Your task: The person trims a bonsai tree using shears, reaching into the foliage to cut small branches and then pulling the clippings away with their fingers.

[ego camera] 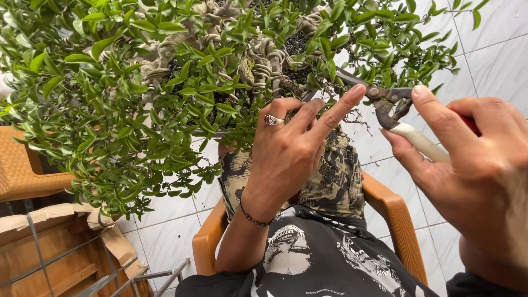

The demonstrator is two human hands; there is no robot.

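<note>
The left hand reaches up into the near side of a bonsai tree, its fingers spread apart, the index finger stretched toward the right along a thin twig; whether the fingertips actually pinch a twig is hard to tell, since leaves hide them. A ring sits on one finger and a thin bracelet circles the wrist. The right hand, at the right edge, is clamped around the pale and red handles of pruning shears, whose dark blades point left into the foliage just above the left hand's index finger. The tree's wired trunk fills the far top centre. Below, an orange chair stands on white tile floor, and a wooden crate lies near left.
</note>
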